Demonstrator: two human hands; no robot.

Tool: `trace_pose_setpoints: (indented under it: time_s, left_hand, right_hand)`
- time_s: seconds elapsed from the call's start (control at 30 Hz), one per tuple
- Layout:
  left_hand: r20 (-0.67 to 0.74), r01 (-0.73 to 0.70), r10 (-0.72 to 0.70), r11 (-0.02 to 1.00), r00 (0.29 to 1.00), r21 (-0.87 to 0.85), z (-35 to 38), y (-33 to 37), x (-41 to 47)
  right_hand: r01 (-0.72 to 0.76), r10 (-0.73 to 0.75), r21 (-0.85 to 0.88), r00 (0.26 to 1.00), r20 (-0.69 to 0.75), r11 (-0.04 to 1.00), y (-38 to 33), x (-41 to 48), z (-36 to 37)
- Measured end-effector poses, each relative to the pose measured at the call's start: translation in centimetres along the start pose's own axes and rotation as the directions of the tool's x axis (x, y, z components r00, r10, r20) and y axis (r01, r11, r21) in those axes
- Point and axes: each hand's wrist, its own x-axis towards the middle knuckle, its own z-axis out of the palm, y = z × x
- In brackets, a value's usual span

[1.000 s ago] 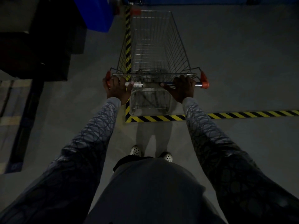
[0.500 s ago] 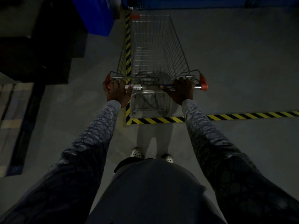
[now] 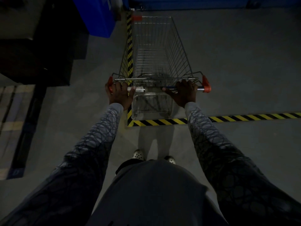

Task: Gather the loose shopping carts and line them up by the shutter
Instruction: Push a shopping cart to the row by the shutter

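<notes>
An empty wire shopping cart with orange handle ends stands straight in front of me on the grey floor. My left hand grips the left end of its handle bar. My right hand grips the bar toward its right end. The cart's front nearly reaches the blue shutter along the top of the view. Its body sits just inside a corner of yellow-black floor tape.
A blue bin stands at the far left of the cart. Dark stacked blocks and a pallet line the left side. Grey floor stretches to the right.
The cart and both hands sit slightly lower in view, and the shutter edge shows more, as the view tilts a little. Both hands keep their grip on the bar.
</notes>
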Motion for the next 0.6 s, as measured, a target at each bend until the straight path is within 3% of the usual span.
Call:
trace_pose_setpoints:
  time_s: [0.2, 0.33, 0.43, 0.6]
  left_hand:
    - [-0.254, -0.042, 0.039, 0.999, 0.966, -0.007, 0.80, 0.02, -0.34]
    - [-0.164, -0.014, 0.012, 1.000, 0.986, -0.014, 0.84, 0.14, -0.30]
    - [-0.194, -0.050, 0.049, 0.999, 0.980, 0.000, 0.68, -0.02, -0.33]
    - [-0.043, 0.000, -0.003, 0.997, 0.999, -0.074, 0.31, 0.13, -0.36]
  right_hand:
    - [0.002, -0.002, -0.018, 1.000, -0.005, 1.000, 0.18, 0.00, 0.31]
    - [-0.001, 0.001, -0.006, 1.000, -0.003, 1.000, 0.25, -0.04, 0.34]
    - [-0.008, 0.009, -0.022, 1.000, 0.016, 1.000, 0.26, 0.09, 0.30]
    - [-0.005, 0.005, -0.034, 1.000, 0.003, 0.999, 0.34, 0.12, 0.31]
